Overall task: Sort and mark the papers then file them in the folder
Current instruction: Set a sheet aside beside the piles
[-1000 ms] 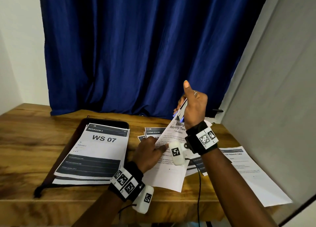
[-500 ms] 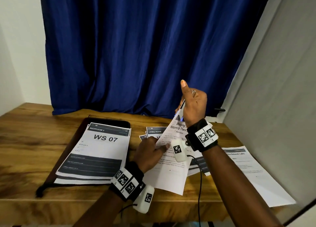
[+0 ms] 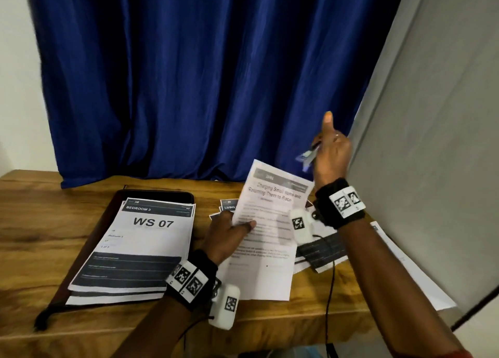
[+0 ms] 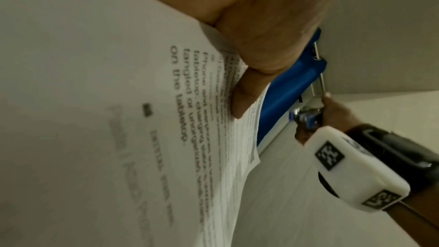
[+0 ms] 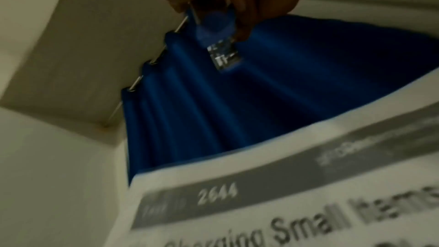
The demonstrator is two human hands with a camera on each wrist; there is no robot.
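Note:
My left hand (image 3: pixel 237 226) pinches the left edge of a printed sheet (image 3: pixel 270 236), thumb (image 4: pixel 244 100) on top, and holds it tilted up off the table; more than one page shows at that edge (image 4: pixel 247 138). My right hand (image 3: pixel 332 152) is raised above and right of the sheet's top corner, thumb up, gripping a small blue and metal stapler (image 3: pixel 307 156), also in the right wrist view (image 5: pixel 213 31). The stapler is apart from the paper. A dark folder (image 3: pixel 113 203) lies open at left with the "WS 07" stack (image 3: pixel 145 239) on it.
More printed sheets lie under and beside the held one: a "LIVING" page (image 3: pixel 229 205), a dark-banded pile (image 3: pixel 324 252) and one sheet at the table's right edge (image 3: pixel 399 271). A blue curtain (image 3: pixel 189 87) hangs behind; a grey wall (image 3: pixel 432 141) stands close on the right.
My right hand with the stapler has drawn away from the sheet's top corner, up and to the right. The sheet's top now stands free, held by the left hand alone.

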